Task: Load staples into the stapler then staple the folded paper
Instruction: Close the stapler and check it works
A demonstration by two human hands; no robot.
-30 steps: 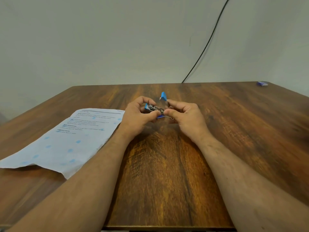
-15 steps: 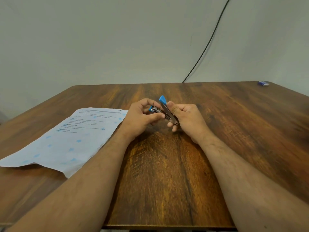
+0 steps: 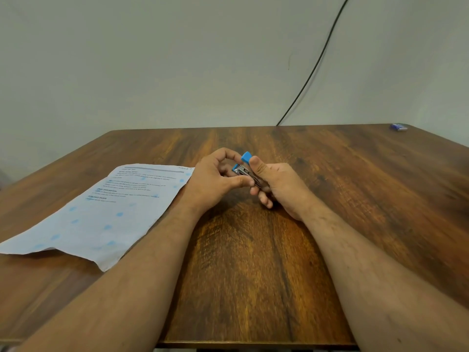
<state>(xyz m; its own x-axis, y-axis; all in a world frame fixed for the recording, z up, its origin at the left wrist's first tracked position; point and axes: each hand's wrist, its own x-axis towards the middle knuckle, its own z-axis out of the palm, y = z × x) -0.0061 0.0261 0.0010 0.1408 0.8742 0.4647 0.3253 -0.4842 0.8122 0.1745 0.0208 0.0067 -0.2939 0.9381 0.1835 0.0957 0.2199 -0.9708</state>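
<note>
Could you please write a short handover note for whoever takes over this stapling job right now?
Both hands hold the small blue stapler above the table: right hand wraps its rear with the thumb by the raised blue top, left hand pinches the metal front.
The paper lies flat at left, untouched.
A small blue box sits at the far right corner.
Whether staples are in cannot be seen. Left: close the stapler, staple the paper.
</note>
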